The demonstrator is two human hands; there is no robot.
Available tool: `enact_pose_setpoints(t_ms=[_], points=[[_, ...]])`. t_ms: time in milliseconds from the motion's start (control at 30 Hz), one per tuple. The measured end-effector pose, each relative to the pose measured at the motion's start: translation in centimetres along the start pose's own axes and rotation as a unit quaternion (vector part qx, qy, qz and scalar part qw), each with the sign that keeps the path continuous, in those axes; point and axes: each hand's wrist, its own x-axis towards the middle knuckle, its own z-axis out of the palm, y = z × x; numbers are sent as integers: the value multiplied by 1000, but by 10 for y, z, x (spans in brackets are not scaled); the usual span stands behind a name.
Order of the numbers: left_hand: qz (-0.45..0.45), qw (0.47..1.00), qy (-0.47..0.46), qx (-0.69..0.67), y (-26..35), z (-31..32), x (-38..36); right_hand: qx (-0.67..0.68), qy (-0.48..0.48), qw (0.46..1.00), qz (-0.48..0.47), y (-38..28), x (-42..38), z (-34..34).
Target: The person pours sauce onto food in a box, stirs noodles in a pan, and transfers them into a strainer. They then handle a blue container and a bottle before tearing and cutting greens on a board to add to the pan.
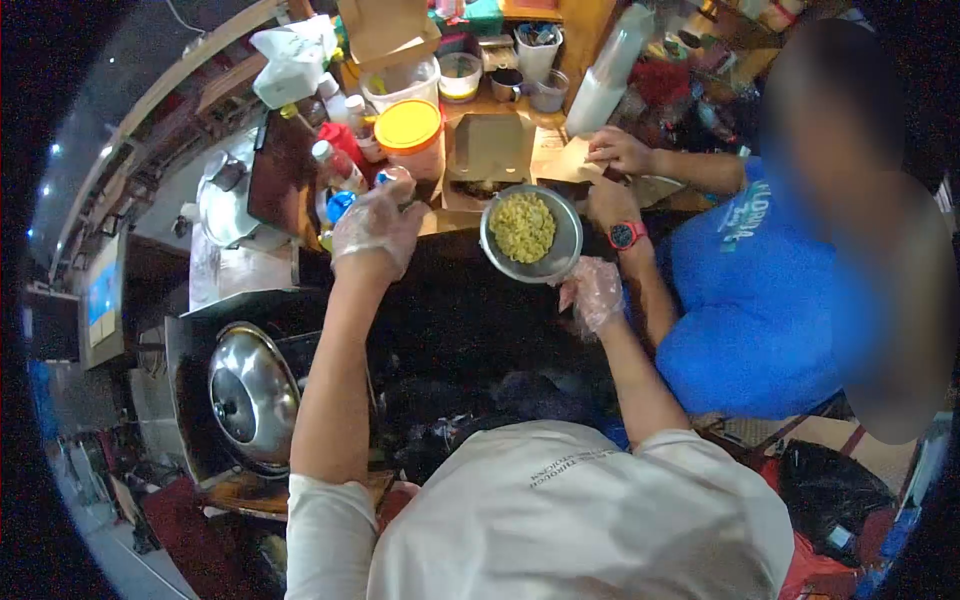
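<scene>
In the head view, the person's right hand [594,292], in a clear plastic glove, pinches the lower edge of a metal bowl [573,238], its fingers closed at the rim. The bowl is held above the near edge of the counter, just in front of an open cardboard box [489,146], and overlaps the box's lower part. Inside lies a heap of yellow chopped food [523,228], covering most of the bottom.

The left hand [372,228], also gloved, is stretched forward over the counter with its fingers bent, beside a blue cap [341,205]. Whether those fingers grip anything cannot be told. Around it stand a white-capped bottle [338,165], a red container [340,140] and a large tub with a yellow lid [408,126], which is just beyond the fingers.

Farther back on the counter are a small white tub [460,78], a dark cup [506,84] and a clear container [548,93]. A tall stack of clear cups [612,72] leans to one side of the box.

On the person's right, a co-worker in a blue shirt [775,300] reaches both arms to a piece of brown card [567,162]; a red watch [624,235] circles one wrist. On the person's left, a domed metal lid [250,380] sits low, well apart from the bowl.
</scene>
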Motion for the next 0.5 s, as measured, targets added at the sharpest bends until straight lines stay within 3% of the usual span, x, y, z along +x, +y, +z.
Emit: enact_pose_setpoints(t_ms=[133, 167, 233, 300, 400, 433, 500], points=[[-4, 1000, 24, 3, -35, -13, -59, 48, -7, 996, -70, -19, 2, 0], [13, 1000, 9, -19, -43, -17, -74, 49, 8, 999, -19, -11, 13, -3], [32, 999, -4, -40, -52, -23, -105, 83, 3, 996, -17, -5, 20, -8], [5, 993, -64, -97, -58, -28, -134, 81, 7, 997, -5, -1, 30, -14], [-6, 990, -121, -75, -71, -25, -169, 105, 15, 994, 23, -3, 39, -21], [63, 989, -44, -126, -86, -13, -186, 36, 22, 999, -11, -26, 29, -14], [17, 985, -68, -158, -99, 0, -210, 44, 35, 998, 9, -28, 39, -18]])
